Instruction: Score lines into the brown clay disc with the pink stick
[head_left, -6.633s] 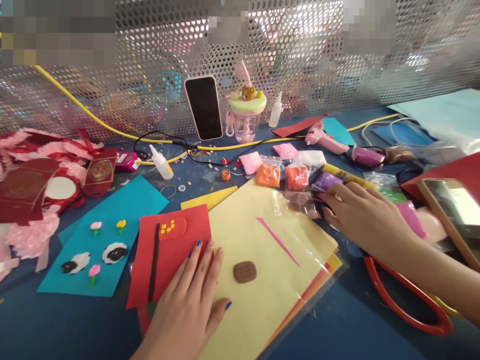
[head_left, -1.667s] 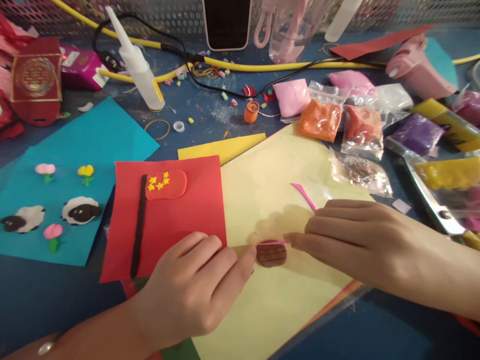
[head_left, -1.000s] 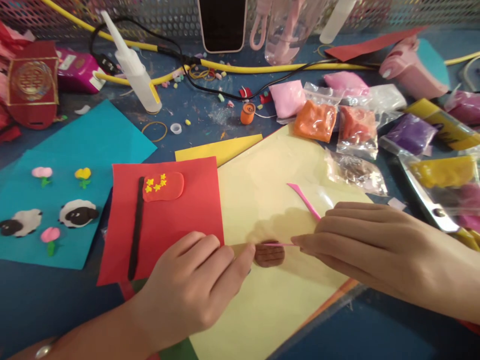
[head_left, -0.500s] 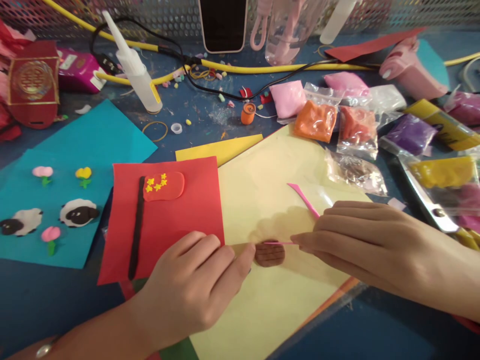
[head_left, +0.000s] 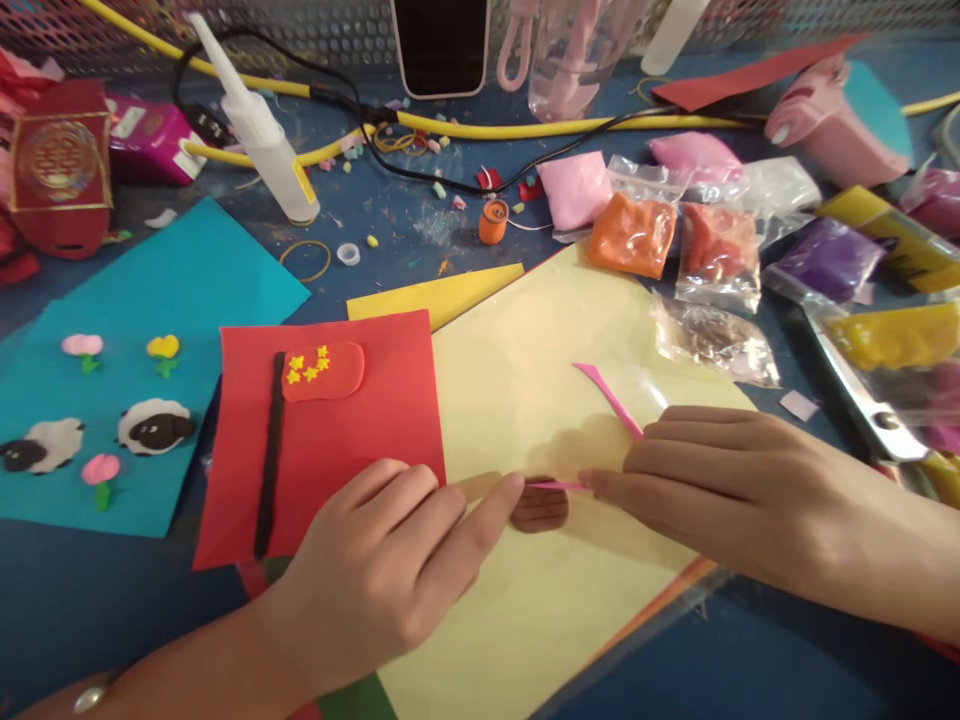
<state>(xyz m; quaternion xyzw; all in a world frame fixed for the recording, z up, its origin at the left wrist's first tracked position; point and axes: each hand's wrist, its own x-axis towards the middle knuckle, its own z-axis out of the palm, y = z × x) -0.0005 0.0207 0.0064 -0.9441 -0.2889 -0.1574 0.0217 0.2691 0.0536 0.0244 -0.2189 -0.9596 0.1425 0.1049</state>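
Brown clay piece: small rounded slab with scored lines, lying on the pale yellow sheet near its middle, just right of the red card; position unchanged across the last two seconds; right hand: fingers closed in a pinch on the pink modelling tool, whose thin tip lies across the slab's upper edge, as it did a moment ago, the tip having shifted only slightly, which suggests line-scoring is still under way; left hand: loosely curled, gripping nothing, the extended fingertip now touching the slab's left edge, a little closer than half a second ago, seemingly steadying it; nearby: bagged clay in orange, red and brown beyond the sheet; glue bottle at far left.
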